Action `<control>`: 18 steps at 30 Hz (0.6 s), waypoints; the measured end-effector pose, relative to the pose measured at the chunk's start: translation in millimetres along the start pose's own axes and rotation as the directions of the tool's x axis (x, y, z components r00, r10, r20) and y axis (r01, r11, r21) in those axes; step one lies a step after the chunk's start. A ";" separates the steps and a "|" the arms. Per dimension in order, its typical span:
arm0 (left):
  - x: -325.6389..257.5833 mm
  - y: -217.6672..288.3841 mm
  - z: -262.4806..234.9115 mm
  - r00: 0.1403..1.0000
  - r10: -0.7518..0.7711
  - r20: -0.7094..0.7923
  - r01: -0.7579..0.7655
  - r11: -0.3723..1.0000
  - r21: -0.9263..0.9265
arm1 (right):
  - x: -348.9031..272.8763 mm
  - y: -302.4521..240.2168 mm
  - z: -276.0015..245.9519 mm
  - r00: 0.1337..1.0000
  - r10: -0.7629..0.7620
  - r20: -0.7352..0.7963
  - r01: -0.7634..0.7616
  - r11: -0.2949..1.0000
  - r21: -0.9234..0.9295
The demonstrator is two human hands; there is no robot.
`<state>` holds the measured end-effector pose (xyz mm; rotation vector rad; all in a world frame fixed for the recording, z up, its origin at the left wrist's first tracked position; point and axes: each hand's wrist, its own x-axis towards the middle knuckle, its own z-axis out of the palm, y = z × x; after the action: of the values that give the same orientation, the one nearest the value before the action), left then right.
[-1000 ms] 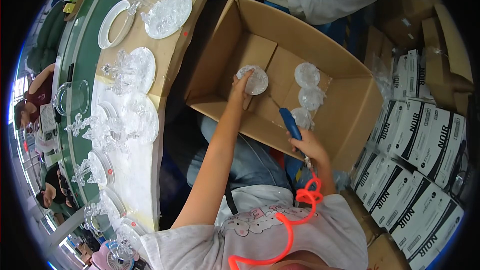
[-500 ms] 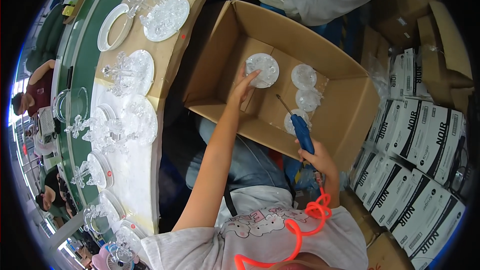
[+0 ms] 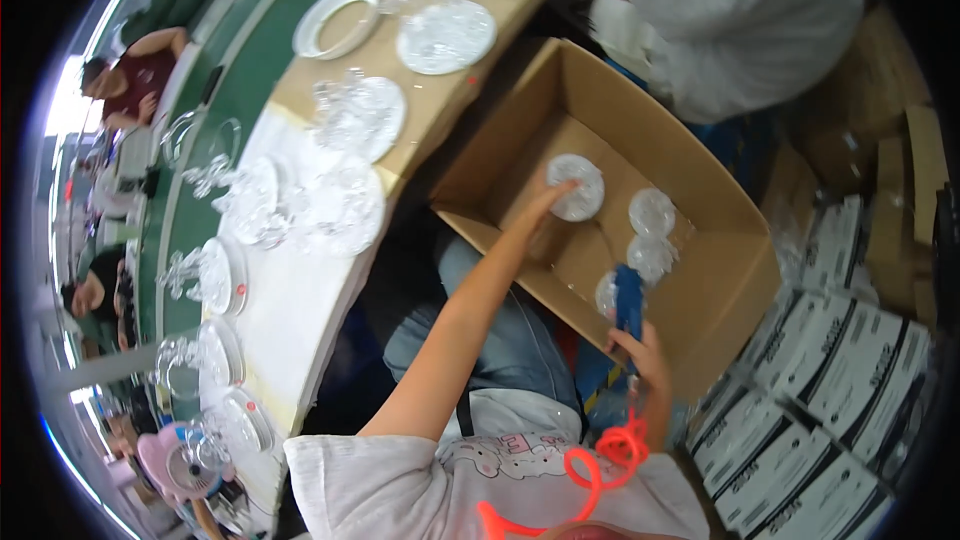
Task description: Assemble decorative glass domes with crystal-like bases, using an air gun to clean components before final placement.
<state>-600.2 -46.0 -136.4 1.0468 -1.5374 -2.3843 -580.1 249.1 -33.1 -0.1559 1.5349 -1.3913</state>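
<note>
My left hand reaches into an open cardboard box and its fingertips touch a round clear glass piece lying on the box floor. My right hand grips a blue tool with a thin tip pointing into the box; an orange coiled hose runs from it toward my body. Three more clear glass pieces lie in a row on the box floor near the tool.
A curved worktable on the left carries several white plates and clear glass ornaments. A person in a light top sits behind the box. Stacked white printed cartons fill the right. Other people sit far left.
The glass piece under my left hand has shifted a little farther into the box. My right hand with the blue tool has dropped toward the box's near edge.
</note>
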 end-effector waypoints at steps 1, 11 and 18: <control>0.6 -0.3 -14.3 0.995 0.090 -0.040 -0.088 0.995 0.047 | -1.8 -2.8 2.8 1.000 -0.009 -0.007 0.009 0.994 0.105; -275.5 215.7 -51.6 0.971 0.199 -0.129 -0.227 0.939 -0.259 | -19.2 4.0 -30.8 0.992 0.040 -0.121 -0.011 0.974 0.226; -248.3 356.0 -154.3 0.553 0.465 -0.692 -0.666 0.745 -0.032 | -1.4 3.6 -12.9 0.996 0.055 -0.074 -0.038 0.976 0.212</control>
<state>-411.6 -223.0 244.8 0.9455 -0.9964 -1.4802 -586.9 259.8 -37.5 0.0661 1.4345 -1.5274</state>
